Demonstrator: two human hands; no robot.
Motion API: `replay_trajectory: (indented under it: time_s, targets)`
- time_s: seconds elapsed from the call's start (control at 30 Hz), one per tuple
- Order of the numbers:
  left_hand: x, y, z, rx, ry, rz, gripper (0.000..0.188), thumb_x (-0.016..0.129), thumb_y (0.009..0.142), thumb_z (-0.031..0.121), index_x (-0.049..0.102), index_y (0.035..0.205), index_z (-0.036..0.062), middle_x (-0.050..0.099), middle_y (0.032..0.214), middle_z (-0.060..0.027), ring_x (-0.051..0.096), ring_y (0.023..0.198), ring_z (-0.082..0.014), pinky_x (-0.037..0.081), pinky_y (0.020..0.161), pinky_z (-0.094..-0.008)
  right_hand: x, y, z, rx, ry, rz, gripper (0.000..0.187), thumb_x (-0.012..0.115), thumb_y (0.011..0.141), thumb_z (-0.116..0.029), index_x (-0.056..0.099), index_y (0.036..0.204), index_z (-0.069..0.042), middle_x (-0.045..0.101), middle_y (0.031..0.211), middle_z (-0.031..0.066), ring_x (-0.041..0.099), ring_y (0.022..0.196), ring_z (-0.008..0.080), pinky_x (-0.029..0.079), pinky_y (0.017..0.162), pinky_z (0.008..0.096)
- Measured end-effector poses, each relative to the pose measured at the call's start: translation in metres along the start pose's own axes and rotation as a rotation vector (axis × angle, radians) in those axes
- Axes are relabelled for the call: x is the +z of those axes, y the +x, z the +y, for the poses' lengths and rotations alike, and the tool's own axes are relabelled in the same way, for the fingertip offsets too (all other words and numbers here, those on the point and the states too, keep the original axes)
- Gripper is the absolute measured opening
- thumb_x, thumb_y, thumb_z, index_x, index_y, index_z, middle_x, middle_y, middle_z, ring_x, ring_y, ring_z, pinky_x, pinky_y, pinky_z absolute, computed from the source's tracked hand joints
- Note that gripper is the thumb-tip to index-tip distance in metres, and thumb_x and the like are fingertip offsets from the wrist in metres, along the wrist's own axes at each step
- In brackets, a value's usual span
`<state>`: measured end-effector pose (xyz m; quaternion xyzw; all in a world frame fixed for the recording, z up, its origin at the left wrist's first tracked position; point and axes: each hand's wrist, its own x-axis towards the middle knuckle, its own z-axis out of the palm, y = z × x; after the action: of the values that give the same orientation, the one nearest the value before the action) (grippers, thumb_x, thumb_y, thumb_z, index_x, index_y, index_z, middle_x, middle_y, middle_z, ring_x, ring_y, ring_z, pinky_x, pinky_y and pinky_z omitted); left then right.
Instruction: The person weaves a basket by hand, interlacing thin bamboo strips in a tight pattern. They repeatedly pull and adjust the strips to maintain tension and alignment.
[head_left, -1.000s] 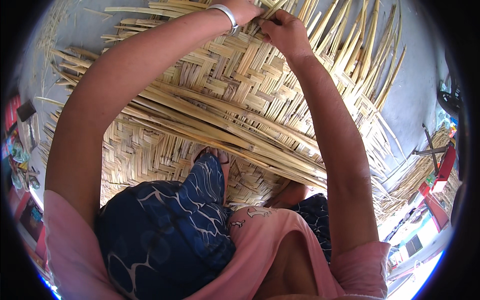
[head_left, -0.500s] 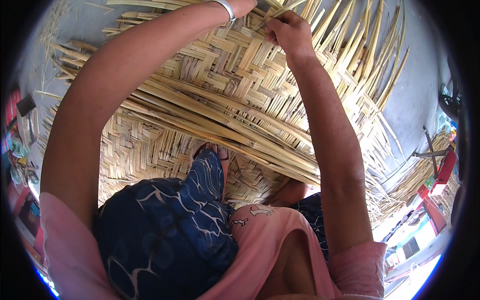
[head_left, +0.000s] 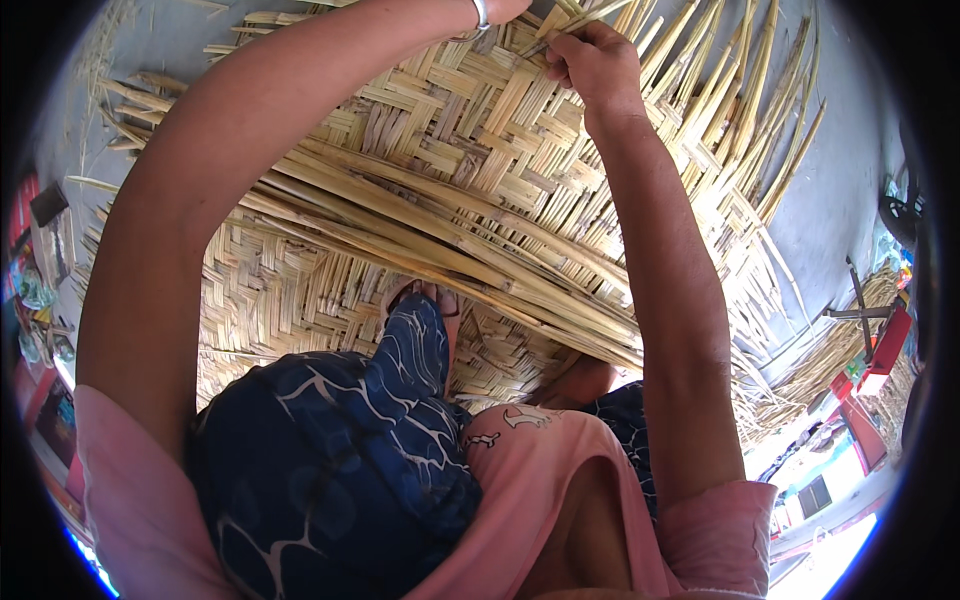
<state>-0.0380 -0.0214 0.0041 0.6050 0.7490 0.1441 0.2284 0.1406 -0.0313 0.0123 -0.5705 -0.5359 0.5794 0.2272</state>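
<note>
A woven mat [head_left: 470,110] of flat, straw-coloured strips spreads under me, with loose strip ends fanning out at its far and right edges. My right hand [head_left: 603,68] is closed at the mat's far edge, its fingers pinching a pale strip [head_left: 592,14]. My left hand [head_left: 507,10] reaches to the top rim of the picture, a silver bangle [head_left: 481,14] at the wrist. Most of its fingers are cut off there, so its grip is hidden. Across the mat, between my arms and my foot, lies a bundle of long loose strips [head_left: 430,235].
My sandalled foot [head_left: 425,292] rests on the mat. Grey floor [head_left: 850,150] borders it. On the right lie a heap of dry stalks [head_left: 800,385] and a red object [head_left: 886,350] beside a dark metal frame [head_left: 860,312]. Assorted items line the left rim.
Both hands have shifted slightly to the right along the mat's far edge. The right hand keeps its pinch on the strip, and the loose bundle lies much as before.
</note>
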Motion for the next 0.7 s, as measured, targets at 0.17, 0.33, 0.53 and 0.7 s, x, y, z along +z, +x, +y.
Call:
replay_trajectory:
  time_s: [0.17,0.33,0.53,0.7]
  targets:
    - [-0.001,0.0,-0.002,-0.024,-0.101,-0.015,0.025,0.064,0.077,0.021,0.071,0.096,0.0052,0.069,0.095,-0.022,0.067,0.092,-0.0363,0.053,0.081,-0.0444,0.015,0.016,-0.01,-0.082,-0.488,0.049,0.024,0.063,0.081,-0.022,0.07,0.097,-0.006,0.071,0.085,0.0168,0.07,0.085,0.0283,0.053,0.076,0.0417]
    - [-0.006,-0.005,0.014,0.045,-0.036,0.016,0.028,0.063,0.077,0.019,0.071,0.1,0.0056,0.068,0.098,-0.0234,0.066,0.095,-0.0383,0.052,0.084,-0.0441,0.017,0.004,-0.014,-0.166,-0.647,0.087,0.023,0.066,0.085,-0.023,0.068,0.094,-0.002,0.069,0.077,0.0111,0.067,0.069,0.0178,0.051,0.067,0.0314]
    - [-0.011,0.0,0.018,-0.001,-0.057,-0.146,0.029,0.068,0.073,0.021,0.072,0.096,0.0031,0.068,0.1,-0.0252,0.066,0.095,-0.0385,0.052,0.084,-0.0433,0.023,-0.063,0.0,0.04,-0.703,-0.096,0.029,0.062,0.087,-0.035,0.065,0.091,-0.007,0.069,0.084,0.0139,0.067,0.081,0.0311,0.053,0.077,0.0416]
    - [-0.009,0.001,0.017,-0.029,-0.056,-0.169,0.032,0.069,0.072,0.021,0.073,0.099,0.0038,0.068,0.102,-0.0247,0.067,0.097,-0.0372,0.052,0.085,-0.0424,0.035,-0.079,-0.003,0.11,-0.801,-0.188,0.03,0.06,0.088,-0.036,0.067,0.094,-0.008,0.07,0.09,0.0148,0.067,0.088,0.0301,0.053,0.08,0.0419]
